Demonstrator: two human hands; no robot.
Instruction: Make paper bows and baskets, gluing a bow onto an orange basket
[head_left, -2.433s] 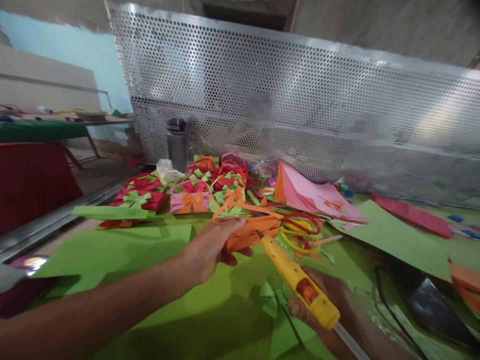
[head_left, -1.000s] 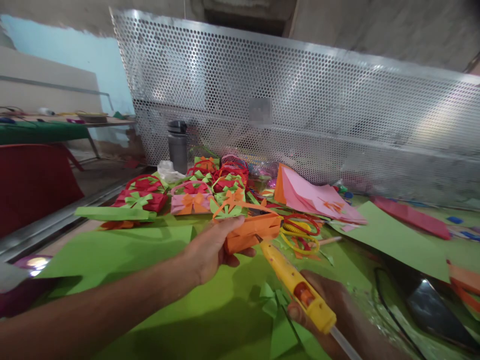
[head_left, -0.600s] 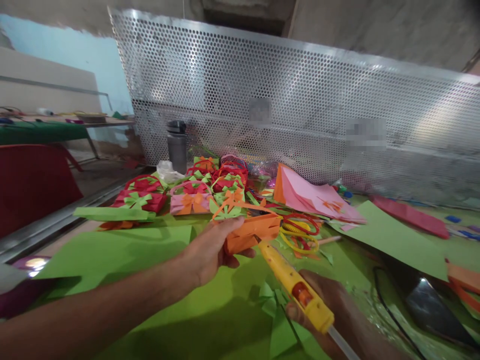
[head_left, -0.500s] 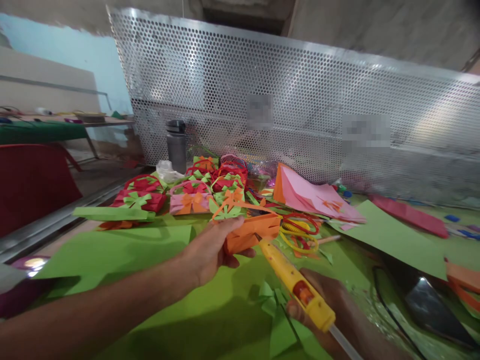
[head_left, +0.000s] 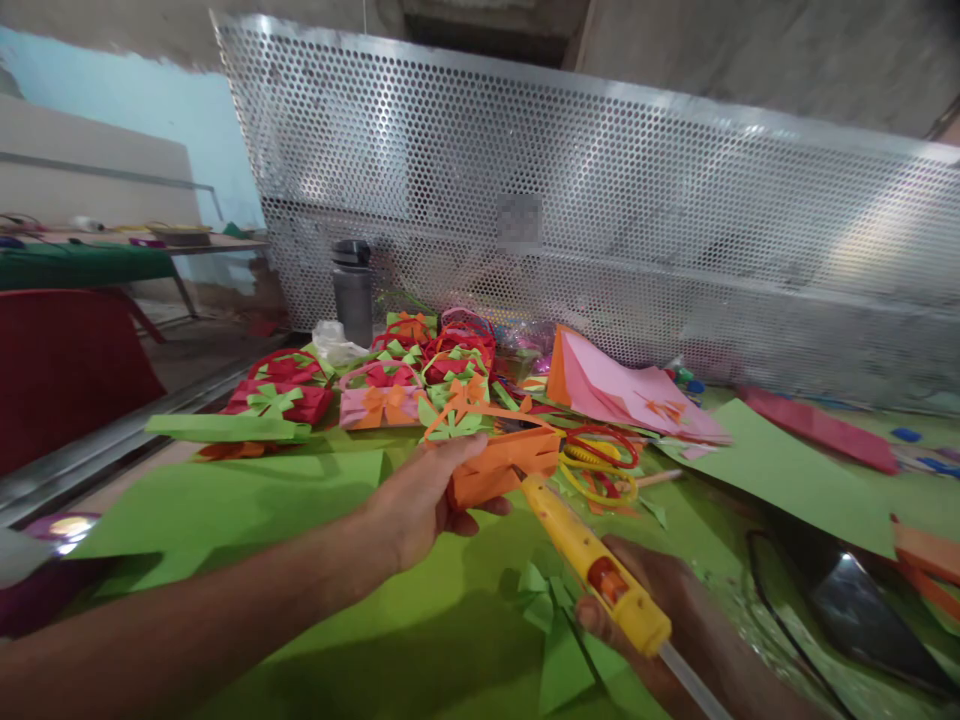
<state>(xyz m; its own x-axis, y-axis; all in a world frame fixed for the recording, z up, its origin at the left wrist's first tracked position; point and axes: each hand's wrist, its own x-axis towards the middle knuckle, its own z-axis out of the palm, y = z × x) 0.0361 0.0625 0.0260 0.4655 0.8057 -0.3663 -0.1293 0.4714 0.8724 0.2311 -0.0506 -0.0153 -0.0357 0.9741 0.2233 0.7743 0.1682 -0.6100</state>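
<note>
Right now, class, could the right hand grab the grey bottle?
Probably not: the grey bottle stands beyond the left hand and orange paper bag, and the right hand holds the yellow glue gun.

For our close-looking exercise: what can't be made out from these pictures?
- Head view: some fingers of the left hand, behind the folded orange paper.
- Head view: part of the right hand, behind the yellow glue gun.
- Head view: whether the gun's dark tip touches the paper; too small.
- Head view: the clear stick, its end cut off by the bottom edge.
- Head view: whatever lies behind the perforated metal sheet, which covers it.
</note>
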